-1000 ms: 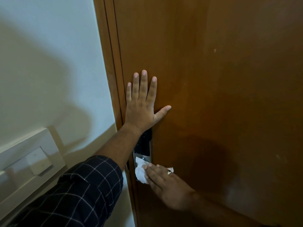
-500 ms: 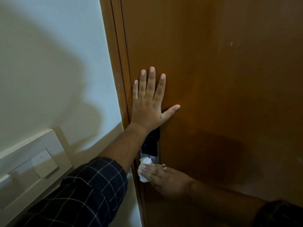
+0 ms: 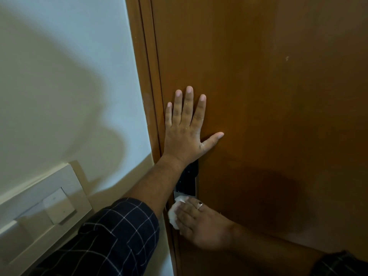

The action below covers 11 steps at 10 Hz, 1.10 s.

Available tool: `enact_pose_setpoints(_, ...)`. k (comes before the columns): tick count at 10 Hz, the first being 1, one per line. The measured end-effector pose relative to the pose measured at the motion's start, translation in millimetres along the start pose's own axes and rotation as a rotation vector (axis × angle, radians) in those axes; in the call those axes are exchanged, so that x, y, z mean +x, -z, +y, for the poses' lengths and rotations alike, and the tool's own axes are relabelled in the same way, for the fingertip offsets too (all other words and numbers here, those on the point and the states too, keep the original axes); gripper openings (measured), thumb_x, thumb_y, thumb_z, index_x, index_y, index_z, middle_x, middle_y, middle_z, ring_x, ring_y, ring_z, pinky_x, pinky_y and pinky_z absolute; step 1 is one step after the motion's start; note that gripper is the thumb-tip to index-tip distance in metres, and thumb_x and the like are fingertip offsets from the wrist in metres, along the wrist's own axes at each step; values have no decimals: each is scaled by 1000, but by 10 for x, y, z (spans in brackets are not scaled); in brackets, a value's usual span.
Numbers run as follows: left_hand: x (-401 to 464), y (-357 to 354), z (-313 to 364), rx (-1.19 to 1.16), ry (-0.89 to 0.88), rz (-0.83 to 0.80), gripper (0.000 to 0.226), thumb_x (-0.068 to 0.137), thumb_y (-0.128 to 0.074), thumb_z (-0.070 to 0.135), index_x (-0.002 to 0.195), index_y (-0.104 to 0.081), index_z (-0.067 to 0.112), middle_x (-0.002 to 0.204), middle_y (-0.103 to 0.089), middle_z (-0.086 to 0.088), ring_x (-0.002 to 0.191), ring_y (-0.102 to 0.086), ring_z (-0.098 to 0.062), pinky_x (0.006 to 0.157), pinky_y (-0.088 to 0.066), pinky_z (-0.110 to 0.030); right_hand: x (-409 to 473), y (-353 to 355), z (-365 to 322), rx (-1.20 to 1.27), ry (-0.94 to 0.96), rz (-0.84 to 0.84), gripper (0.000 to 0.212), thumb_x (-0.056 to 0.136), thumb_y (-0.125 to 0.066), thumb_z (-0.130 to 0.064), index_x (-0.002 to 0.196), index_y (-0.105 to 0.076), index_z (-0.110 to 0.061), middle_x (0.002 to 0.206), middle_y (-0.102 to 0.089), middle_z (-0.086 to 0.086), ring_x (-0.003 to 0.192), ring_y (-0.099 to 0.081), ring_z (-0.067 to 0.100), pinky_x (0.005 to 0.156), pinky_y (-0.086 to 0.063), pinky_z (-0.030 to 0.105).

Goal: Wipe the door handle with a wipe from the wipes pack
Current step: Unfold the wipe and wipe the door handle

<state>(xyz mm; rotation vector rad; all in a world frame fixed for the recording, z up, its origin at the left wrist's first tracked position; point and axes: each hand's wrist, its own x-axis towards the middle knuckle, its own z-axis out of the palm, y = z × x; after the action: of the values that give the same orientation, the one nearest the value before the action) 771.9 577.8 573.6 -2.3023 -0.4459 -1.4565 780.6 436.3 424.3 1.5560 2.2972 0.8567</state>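
Observation:
My left hand (image 3: 186, 128) lies flat on the brown wooden door (image 3: 268, 96), fingers spread, holding nothing. Just below its wrist a black and silver lock plate (image 3: 189, 179) shows on the door's edge. My right hand (image 3: 201, 226) presses a crumpled white wipe (image 3: 175, 213) against the lower end of that plate, where the door handle sits hidden under the hand and wipe. A ring is on one finger of the right hand. The wipes pack is out of view.
The door frame (image 3: 143, 76) runs down the middle, with a pale wall (image 3: 59, 76) to its left. A white switch panel (image 3: 49, 206) is mounted low on that wall. My checked dark sleeve (image 3: 107, 242) crosses the lower left.
My right hand with the wipe has slid slightly down and left along the lock plate. The view has shifted a little; my left hand stays flat on the door.

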Motion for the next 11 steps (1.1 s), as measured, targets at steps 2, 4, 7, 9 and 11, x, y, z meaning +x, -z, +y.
enact_pose_setpoints(2, 3, -16, -12, -7, 2, 10, 95, 86, -35, 79, 155, -17, 17, 163, -23, -19, 153, -13, -36, 124, -2, -52, 132, -12, 46, -31, -25, -23, 50, 100, -18, -14, 147, -25, 1, 156, -26, 23, 145, -21, 40, 117, -26, 50)
enact_pose_setpoints(4, -11, -34, -34, -1, -4, 21, 96, 86, -37, 79, 156, -16, 16, 163, -21, -20, 153, -12, -36, 124, -2, -52, 607, -116, -122, 120, -331, -226, 54, 102, -35, -18, 146, -19, 9, 158, -12, 27, 147, -9, 38, 118, -19, 47)
enact_pose_setpoints(7, -12, -20, -18, -7, -3, -4, 95, 86, -35, 79, 156, -14, 17, 164, -21, -19, 153, -13, -37, 123, -7, -55, -198, -368, -75, 206, -257, 99, 57, 103, -30, -24, 155, -6, -16, 161, -11, 6, 148, -6, 20, 115, 0, 35)
enact_pose_setpoints(9, -8, -2, -15, -7, -1, -15, 95, 86, -35, 79, 156, -15, 17, 164, -21, -19, 153, -13, -37, 123, -5, -54, -874, -430, -16, 216, -136, 245, 42, 101, -51, -13, 141, -45, -4, 158, -31, 6, 146, -26, 26, 118, -28, 39)
enact_pose_setpoints(11, -18, 7, -6, 1, 3, -16, 95, 87, -33, 79, 156, -14, 17, 164, -20, -19, 153, -12, -37, 123, -4, -53, -1033, -119, -186, 548, -521, 198, 57, 93, -52, 2, 147, -36, -9, 157, -26, 4, 145, -27, 22, 117, -27, 29)
